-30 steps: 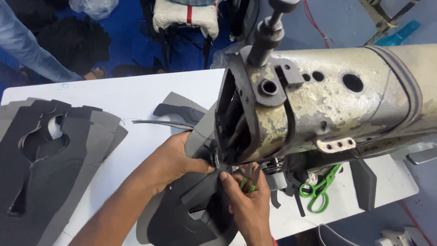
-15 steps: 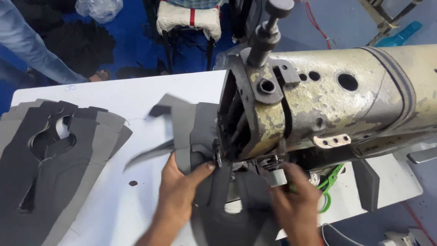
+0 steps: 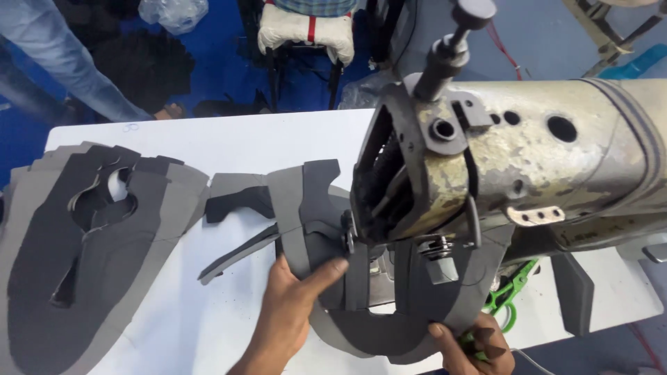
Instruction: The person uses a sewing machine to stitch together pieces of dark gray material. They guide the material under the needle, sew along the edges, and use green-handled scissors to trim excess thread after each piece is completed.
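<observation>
A large, worn cream-and-grey metal sewing machine [image 3: 514, 180] overhangs the white tabletop [image 3: 208, 326], with a fanned stack of dark grey cut pieces [image 3: 76, 257] lying far to the left. Under the machine's head, a curved, dark grey U-shaped fabric piece [image 3: 375, 326] lies just ahead of both hands, its long arms running away from the person toward the needle area. The left hand [image 3: 288, 312] grasps its left arm, thumb pressed on top. The right hand [image 3: 479, 347] pinches its right edge, also holding green-handled snips [image 3: 504, 302].
</observation>
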